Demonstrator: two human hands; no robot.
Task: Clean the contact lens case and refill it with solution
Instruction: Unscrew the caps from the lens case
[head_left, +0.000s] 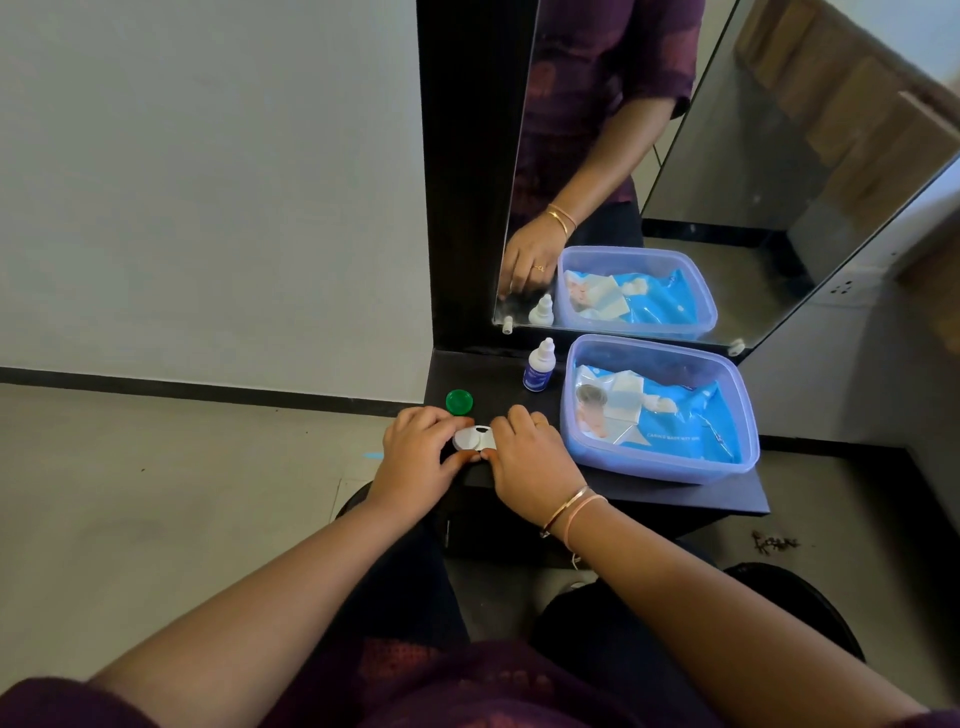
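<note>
A white contact lens case (471, 439) lies on the dark shelf (675, 493), near its front left corner. My left hand (415, 457) grips the case's left end, fingers curled over it. My right hand (535, 462) covers the case's right end, and what it pinches there is hidden under its fingers. A green round cap (458, 401) lies loose on the shelf just behind my left hand. The small white solution bottle (540, 365) with a blue label stands upright further back, capped, close to the mirror.
A translucent purple tub (737, 415) holding a blue wet-wipes pack fills the shelf's right half. A mirror (675, 156) rises behind the shelf and reflects the tub, the bottle and a hand. Tiled floor and a grey wall lie to the left.
</note>
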